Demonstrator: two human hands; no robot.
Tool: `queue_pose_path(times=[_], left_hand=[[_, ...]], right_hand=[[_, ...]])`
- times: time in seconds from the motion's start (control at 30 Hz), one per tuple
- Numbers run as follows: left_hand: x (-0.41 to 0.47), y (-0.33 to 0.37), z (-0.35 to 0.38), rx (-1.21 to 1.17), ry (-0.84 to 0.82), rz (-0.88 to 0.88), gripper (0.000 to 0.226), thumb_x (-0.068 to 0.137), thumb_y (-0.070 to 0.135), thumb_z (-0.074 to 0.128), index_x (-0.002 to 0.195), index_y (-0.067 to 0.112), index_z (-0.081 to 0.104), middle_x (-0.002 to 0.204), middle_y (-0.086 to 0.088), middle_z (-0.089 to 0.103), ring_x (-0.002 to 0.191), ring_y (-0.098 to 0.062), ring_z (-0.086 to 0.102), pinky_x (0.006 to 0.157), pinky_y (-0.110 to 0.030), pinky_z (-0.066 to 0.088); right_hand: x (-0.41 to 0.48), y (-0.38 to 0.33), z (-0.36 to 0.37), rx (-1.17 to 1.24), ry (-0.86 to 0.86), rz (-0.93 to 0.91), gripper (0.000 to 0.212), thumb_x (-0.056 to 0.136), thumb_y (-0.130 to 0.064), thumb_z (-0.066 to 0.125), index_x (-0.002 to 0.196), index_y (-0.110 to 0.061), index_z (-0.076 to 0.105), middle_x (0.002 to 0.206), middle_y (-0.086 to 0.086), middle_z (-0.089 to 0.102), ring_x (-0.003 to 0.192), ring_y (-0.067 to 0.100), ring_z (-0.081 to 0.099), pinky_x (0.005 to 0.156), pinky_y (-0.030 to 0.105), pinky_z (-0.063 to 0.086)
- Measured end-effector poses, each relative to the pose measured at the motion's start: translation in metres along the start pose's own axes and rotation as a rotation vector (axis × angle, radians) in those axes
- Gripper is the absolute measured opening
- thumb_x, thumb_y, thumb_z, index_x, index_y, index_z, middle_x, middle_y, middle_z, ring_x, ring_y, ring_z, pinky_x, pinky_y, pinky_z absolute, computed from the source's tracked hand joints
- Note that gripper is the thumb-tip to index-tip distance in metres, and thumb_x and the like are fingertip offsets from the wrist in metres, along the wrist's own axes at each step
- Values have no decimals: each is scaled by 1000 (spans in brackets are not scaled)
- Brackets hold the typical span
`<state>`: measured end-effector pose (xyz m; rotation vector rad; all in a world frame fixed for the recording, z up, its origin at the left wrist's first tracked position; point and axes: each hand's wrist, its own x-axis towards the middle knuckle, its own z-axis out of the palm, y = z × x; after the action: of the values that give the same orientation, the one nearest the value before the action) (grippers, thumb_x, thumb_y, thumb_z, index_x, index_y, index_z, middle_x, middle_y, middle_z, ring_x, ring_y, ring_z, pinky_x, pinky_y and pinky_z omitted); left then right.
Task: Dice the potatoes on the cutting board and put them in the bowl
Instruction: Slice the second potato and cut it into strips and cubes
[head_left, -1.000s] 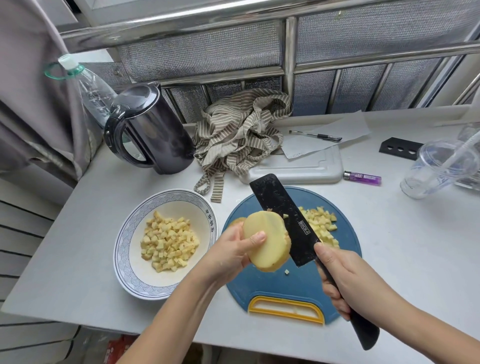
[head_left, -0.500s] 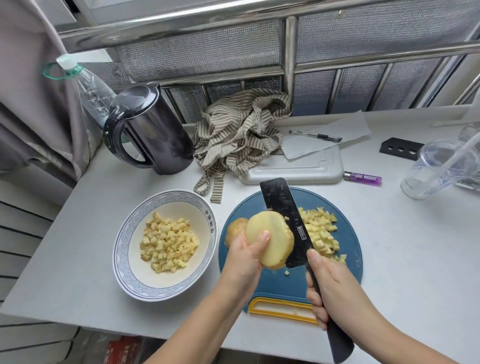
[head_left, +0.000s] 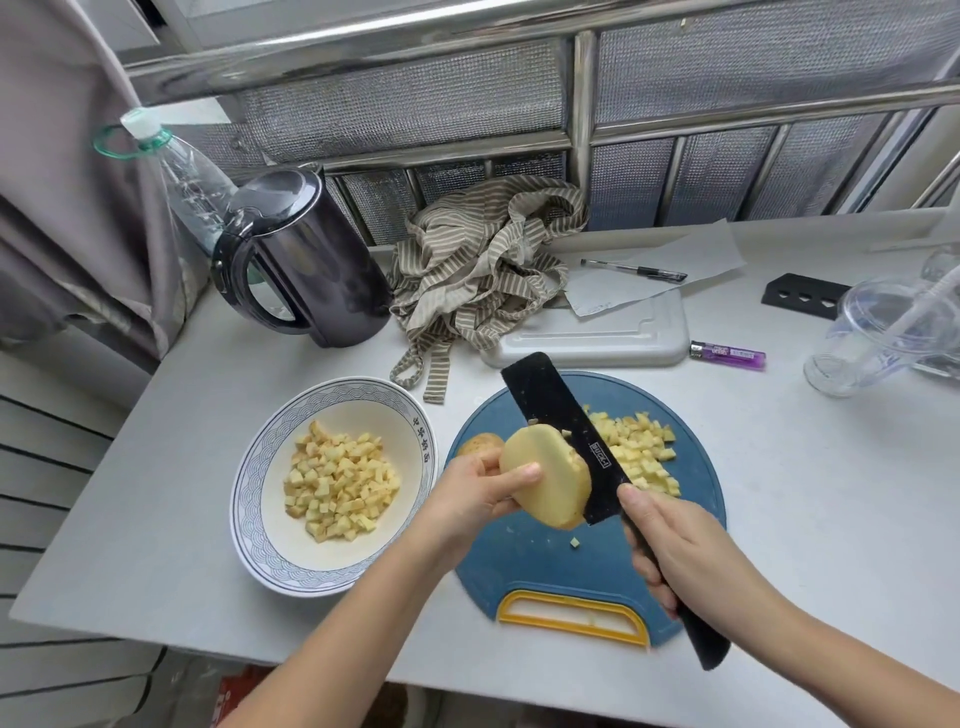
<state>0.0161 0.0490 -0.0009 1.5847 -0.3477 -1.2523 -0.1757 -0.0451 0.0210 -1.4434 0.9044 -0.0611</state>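
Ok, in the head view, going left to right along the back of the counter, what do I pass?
Plastic bottle → black kettle → striped apron → pen on paper → purple lighter → clear plastic cup.

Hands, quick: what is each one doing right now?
Left hand: closed on the pale yellow peeled potato half, lifted above the round blue cutting board.
Right hand: closed on the black knife.

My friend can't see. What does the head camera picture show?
The left hand holds a potato half over a blue cutting board; the right hand holds a black knife against it. Potato cubes fill a bowl.
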Motion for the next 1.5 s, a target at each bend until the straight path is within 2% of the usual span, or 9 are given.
queue_pose_path(times=[0.13, 0.23, 0.37, 0.6, 0.93, 1.03, 1.17, 1.3, 1.5], left_hand=[[6, -11, -4, 125, 134, -8, 30, 83, 17, 73, 111, 11, 64, 103, -7, 69, 98, -15, 67, 74, -22, 55], [10, -27, 1, 152, 260, -64, 43, 79, 23, 78, 111, 9, 52, 104, -7, 61, 91, -17, 68, 72, -27, 58], [15, -40, 13, 199, 156, -90, 31, 90, 35, 63, 79, 10, 49, 82, -7, 59, 75, -15, 68, 68, -28, 59], [22, -61, 2, 313, -25, 40, 29, 90, 20, 64, 72, 12, 43, 66, -5, 59, 56, -7, 55, 57, -18, 46], [28, -81, -4, 351, -7, 158, 39, 81, 21, 76, 74, 14, 38, 57, 11, 44, 52, -3, 37, 53, -19, 33], [30, -82, -6, 340, -40, 143, 41, 79, 17, 77, 75, 14, 36, 60, 7, 44, 53, -2, 39, 54, -15, 34], [34, -77, -12, 300, -141, 71, 53, 67, 32, 85, 74, 19, 34, 70, -2, 47, 65, -13, 41, 57, -21, 36], [40, -72, -17, 231, -215, -3, 45, 80, 10, 75, 73, 18, 31, 60, 8, 50, 55, -6, 41, 53, -18, 33], [39, -72, -19, 99, -220, -23, 35, 89, 15, 64, 70, 16, 35, 56, 1, 40, 51, -11, 33, 52, -21, 28]], right_hand=[[7, 11, 6, -390, 30, -181, 30, 101, -33, 46, 73, -23, 47, 58, -5, 48, 48, 7, 44, 50, 23, 38], [11, 25, 19, -575, 48, -170, 23, 103, -36, 40, 81, -26, 43, 64, -7, 49, 59, 10, 48, 59, 25, 37], [15, 38, 42, -735, 69, -120, 23, 104, -40, 29, 103, -21, 41, 76, -5, 53, 76, 20, 54, 67, 31, 39], [17, 42, 54, -671, 51, -114, 22, 105, -40, 28, 98, -21, 38, 76, -4, 50, 81, 24, 57, 70, 35, 39], [9, 49, 54, -647, 50, -85, 22, 104, -41, 26, 97, -24, 37, 80, -4, 57, 73, 17, 54, 62, 30, 39], [6, 52, 55, -642, 41, -75, 20, 104, -41, 26, 96, -25, 35, 76, -6, 54, 69, 13, 51, 60, 29, 38], [4, 54, 56, -601, 52, -54, 18, 104, -40, 29, 97, -25, 36, 75, -4, 54, 71, 15, 54, 61, 27, 39], [6, 53, 59, -618, 41, -51, 17, 104, -39, 29, 97, -25, 34, 73, -6, 51, 69, 13, 51, 59, 26, 39], [7, 49, 65, -677, 38, -33, 15, 104, -41, 25, 101, -28, 30, 73, -9, 46, 66, 10, 46, 59, 22, 38]])
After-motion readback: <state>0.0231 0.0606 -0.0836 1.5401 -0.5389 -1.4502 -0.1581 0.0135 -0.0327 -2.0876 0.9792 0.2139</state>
